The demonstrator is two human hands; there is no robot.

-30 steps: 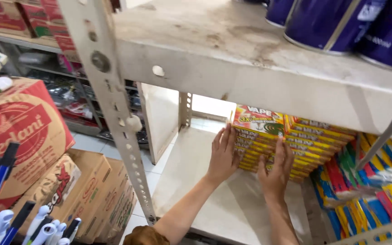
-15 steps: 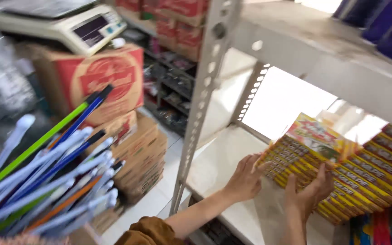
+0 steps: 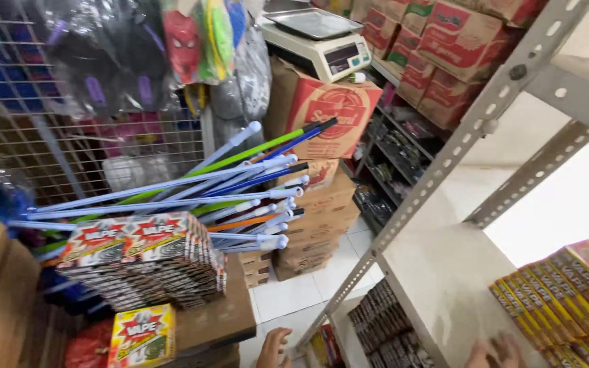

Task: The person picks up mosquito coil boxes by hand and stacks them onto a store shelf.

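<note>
Two hands low — right hand [image 3: 493,353] beside stacked boxes [image 3: 567,300] (left hand [image 3: 272,346] apart).

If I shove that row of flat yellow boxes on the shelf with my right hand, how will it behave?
The yellow boxes look like thin cardboard cartons packed on edge, so they probably feel light and stiff. Standing side by side, they may fan out or topple rather than slide as one block. The shelf looks smooth, so the row should slide easily near the right hand.

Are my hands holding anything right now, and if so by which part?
Nothing is held. The left hand hangs open and empty above the floor tiles. The right hand lies on the shelf, fingertips against the stack of yellow boxes, no grip.
</note>
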